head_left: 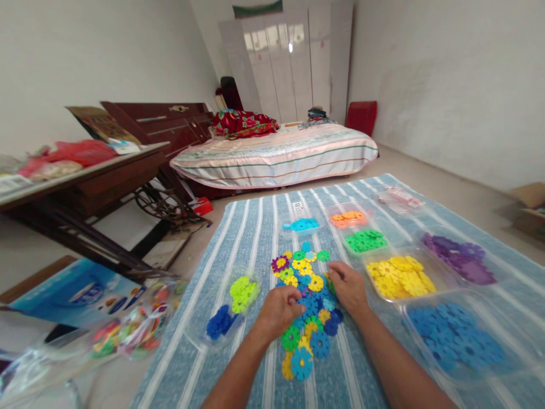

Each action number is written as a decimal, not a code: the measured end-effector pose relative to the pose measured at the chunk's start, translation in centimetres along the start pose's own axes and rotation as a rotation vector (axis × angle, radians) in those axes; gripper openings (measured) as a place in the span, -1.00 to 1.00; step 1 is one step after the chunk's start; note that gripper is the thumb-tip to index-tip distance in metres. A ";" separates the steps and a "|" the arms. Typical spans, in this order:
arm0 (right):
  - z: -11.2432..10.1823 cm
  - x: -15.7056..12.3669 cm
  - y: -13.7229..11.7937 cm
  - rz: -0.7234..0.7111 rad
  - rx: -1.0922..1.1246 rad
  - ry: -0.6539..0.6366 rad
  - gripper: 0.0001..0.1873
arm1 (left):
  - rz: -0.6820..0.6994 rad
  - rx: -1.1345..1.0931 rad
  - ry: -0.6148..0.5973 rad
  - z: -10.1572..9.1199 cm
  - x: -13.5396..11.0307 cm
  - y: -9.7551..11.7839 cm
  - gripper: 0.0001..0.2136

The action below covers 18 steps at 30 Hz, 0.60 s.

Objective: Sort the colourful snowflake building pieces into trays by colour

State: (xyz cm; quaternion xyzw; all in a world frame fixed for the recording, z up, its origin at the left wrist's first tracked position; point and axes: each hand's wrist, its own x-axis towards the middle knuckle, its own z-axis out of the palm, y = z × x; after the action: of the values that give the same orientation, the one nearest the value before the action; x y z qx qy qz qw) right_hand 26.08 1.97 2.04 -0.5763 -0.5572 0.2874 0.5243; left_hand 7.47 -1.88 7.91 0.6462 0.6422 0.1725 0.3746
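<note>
A heap of colourful plastic flower-shaped discs (309, 307) lies in the middle of the striped cloth, mostly blue, yellow and green. My left hand (276, 311) is at the heap's left side, its fingers curled and thumb pointing right; anything held there is hidden. At the right edge, my right hand (349, 285) has its fingers bent inward over the discs, and I cannot make out what they grip. A purple and yellow disc (280, 263) sits at the heap's upper left. Nearest me lies a large blue disc (302, 363).
Lime discs (244, 293) and dark blue discs (219, 322) share a clear tray on the left. Rightward, trays contain yellow discs (400, 276), purple discs (460, 258), blue discs (457, 335), green discs (366, 241) and orange discs (348, 218). Light blue discs (303, 225) are farther back.
</note>
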 end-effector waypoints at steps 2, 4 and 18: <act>0.0 0.0 0.0 0.002 0.002 0.000 -0.68 | -0.005 -0.064 0.008 -0.2 -0.1 -0.3 -0.88; 0.0 0.0 0.0 0.006 0.002 -0.002 -0.69 | -0.010 -0.118 0.025 -0.4 -0.2 -0.4 -0.85; -0.6 -0.3 0.2 -0.043 -0.005 -0.092 -0.74 | -0.097 -0.341 0.244 0.3 -0.4 -0.6 -0.71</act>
State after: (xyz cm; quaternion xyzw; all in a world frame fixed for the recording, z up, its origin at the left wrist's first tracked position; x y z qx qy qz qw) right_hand 26.63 1.56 1.98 -0.5519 -0.5935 0.3007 0.5027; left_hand 7.26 -2.38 7.38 0.5160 0.6748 0.3373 0.4057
